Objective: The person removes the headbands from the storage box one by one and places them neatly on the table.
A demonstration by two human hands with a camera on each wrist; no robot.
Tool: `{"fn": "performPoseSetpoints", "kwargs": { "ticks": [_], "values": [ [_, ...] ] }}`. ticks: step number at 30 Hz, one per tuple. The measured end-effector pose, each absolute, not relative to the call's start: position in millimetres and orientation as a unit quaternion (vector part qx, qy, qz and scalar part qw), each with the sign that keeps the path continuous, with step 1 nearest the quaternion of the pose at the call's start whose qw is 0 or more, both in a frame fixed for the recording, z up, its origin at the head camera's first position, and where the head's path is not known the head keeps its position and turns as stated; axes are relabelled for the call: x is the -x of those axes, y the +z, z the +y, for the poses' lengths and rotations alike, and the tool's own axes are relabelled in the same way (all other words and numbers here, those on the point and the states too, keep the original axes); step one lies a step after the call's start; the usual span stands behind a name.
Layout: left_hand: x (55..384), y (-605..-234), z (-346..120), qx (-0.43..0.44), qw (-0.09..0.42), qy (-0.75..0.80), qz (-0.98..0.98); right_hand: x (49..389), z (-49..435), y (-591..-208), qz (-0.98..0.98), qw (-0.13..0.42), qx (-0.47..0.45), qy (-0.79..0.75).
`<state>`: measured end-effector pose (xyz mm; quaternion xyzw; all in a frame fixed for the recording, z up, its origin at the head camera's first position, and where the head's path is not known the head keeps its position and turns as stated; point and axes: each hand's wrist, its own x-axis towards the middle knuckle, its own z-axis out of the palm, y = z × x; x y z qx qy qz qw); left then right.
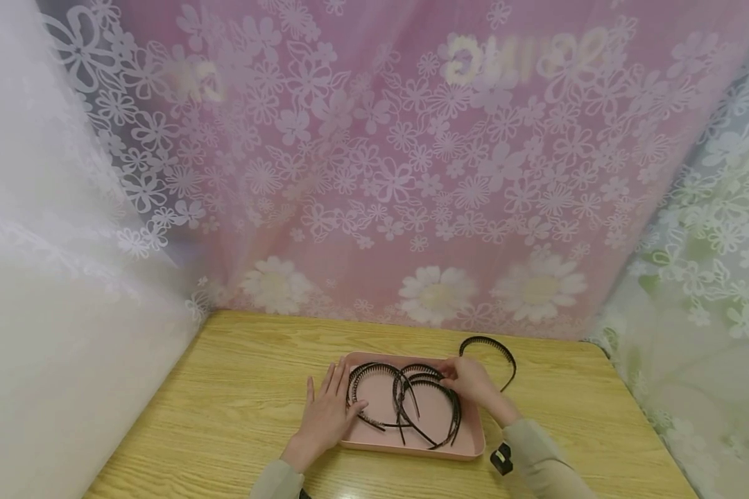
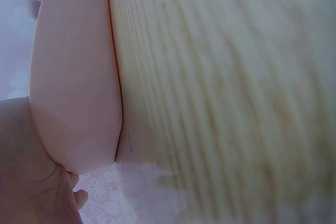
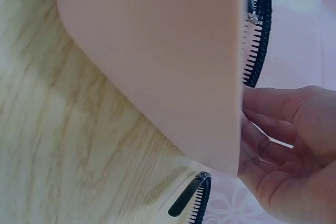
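Note:
A pink tray [image 1: 412, 450] holds several black toothed headbands [image 1: 374, 367], overlapping in loops. My left hand [image 1: 326, 414] rests at the tray's left edge, fingers spread and straight, thumb over the rim beside the nearest headband. In the left wrist view the palm side of the left hand [image 2: 31, 166] lies against the tray's outer wall [image 2: 79, 77]. Reaching over the back right corner, my right hand [image 1: 471, 380] pinches a headband [image 1: 426, 378] among the right-hand loops. The right wrist view shows the right hand [image 3: 294, 145] at the rim, its fingertips hidden behind the tray wall.
One more black headband [image 1: 505, 350] lies on the wooden table [image 1: 225, 395], behind and right of the tray. A pink flowered curtain [image 1: 381, 173] hangs along the table's back edge, with pale sheets [image 1: 69, 277] at the left and right.

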<state>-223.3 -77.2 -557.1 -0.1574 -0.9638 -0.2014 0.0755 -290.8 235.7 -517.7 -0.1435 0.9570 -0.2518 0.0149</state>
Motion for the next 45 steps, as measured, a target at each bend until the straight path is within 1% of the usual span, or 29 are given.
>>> {"fn": "performPoseSetpoints", "kwargs": {
  "ticks": [4, 8, 12, 16, 21, 27, 33, 40, 45],
  "values": [
    [222, -555, -76, 0.158, 0.079, -0.202, -0.963, 289, 236, -516, 0.953, 0.014, 0.140, -0.269],
    [222, -554, -76, 0.157, 0.080, -0.200, -0.964, 287, 239, -513, 0.941, 0.027, 0.140, -0.307],
    [223, -556, -77, 0.161, 0.085, -0.199, -0.963, 284, 247, -508, 0.911, 0.060, 0.161, -0.374],
    [225, -559, -77, 0.162, 0.087, -0.193, -0.964, 281, 256, -502, 0.874, 0.107, 0.184, -0.436],
    [227, -562, -78, 0.162, 0.092, -0.187, -0.965, 276, 264, -494, 0.851, 0.152, 0.188, -0.466],
    [225, -564, -78, 0.168, 0.106, -0.195, -0.960, 272, 270, -490, 0.851, 0.152, 0.169, -0.474],
    [223, -559, -77, 0.171, 0.100, -0.204, -0.959, 270, 277, -477, 0.841, 0.150, 0.157, -0.495],
    [222, -553, -76, 0.160, 0.080, -0.189, -0.966, 274, 285, -468, 0.844, 0.109, 0.146, -0.504],
    [221, -553, -76, 0.162, 0.079, -0.188, -0.965, 276, 294, -469, 0.838, 0.113, 0.130, -0.518]
  ]
}}
